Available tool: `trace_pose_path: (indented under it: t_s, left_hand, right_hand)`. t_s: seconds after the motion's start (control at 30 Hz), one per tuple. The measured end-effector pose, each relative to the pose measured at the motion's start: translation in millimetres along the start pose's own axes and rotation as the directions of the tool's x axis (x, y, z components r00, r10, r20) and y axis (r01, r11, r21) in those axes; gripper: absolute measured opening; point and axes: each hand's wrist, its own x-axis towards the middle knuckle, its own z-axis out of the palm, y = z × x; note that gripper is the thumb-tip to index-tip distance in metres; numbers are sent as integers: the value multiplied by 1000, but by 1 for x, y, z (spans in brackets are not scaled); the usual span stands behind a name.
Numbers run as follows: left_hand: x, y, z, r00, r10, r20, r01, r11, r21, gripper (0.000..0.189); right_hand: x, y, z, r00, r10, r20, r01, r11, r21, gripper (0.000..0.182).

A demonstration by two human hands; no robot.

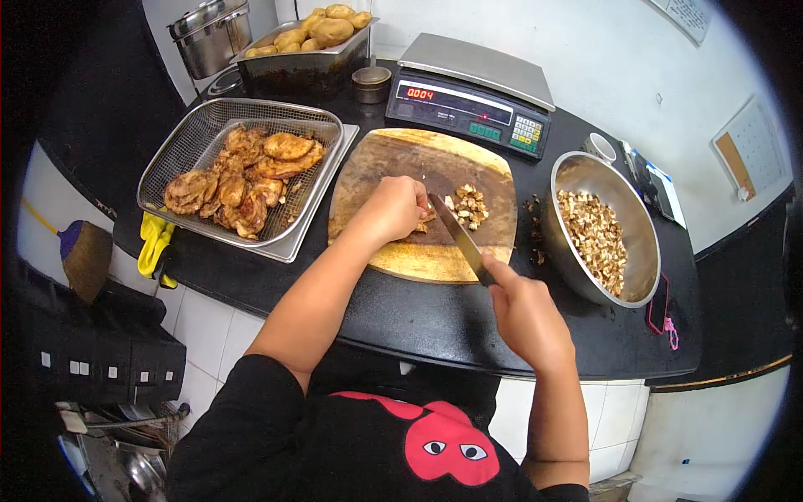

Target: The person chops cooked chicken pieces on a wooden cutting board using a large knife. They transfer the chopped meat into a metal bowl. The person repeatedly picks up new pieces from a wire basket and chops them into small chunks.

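Observation:
My left hand [401, 204] presses with curled fingers on a piece of browned cooked meat [421, 226] on a wooden cutting board [426, 260]. My right hand [524, 307] grips a kitchen knife [461, 238]; its blade lies close beside my left fingertips. Right of the blade sits a small heap of diced meat [470, 207]. A steel mixing bowl [640, 251] to the right holds many diced pieces [590, 241]. At the left, a wire mesh basket [169, 144] holds several whole browned meat pieces [235, 188], and a metal tray [288, 251] lies under it.
Behind the board stands a digital scale [470, 113]. Potatoes [329, 31] fill a deep metal pan [301, 69] at the back left, beside a small metal cup [371, 85]. Yellow gloves [154, 245] hang at the counter's left edge. A phone [657, 304] lies right of the bowl.

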Motion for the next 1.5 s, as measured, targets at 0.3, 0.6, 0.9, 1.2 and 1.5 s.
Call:
trace_pose_path:
  t_s: [0.3,0.6,0.9,1.2,1.5]
  left_hand:
    - [3,0,-1,997,64,33,-65,998,10,6]
    - [-9,-2,-18,988,26,152,-31,999,34,26]
    - [-5,0,-13,994,54,97,-54,999,1,29]
    - [-9,-11,-2,999,28,-15,-26,993,117,19]
    - [12,-4,44,990,88,-108,-89,996,-6,14]
  right_hand:
    - [31,0,22,997,-68,-36,69,997,41,36]
    - [26,14,13,994,43,-97,-33,995,94,38]
    - [1,10,11,988,-29,-150,2,984,-178,38]
    - [4,-4,17,986,-134,-103,137,990,16,46]
    - [-6,-27,18,899,416,140,-436,813,386,43]
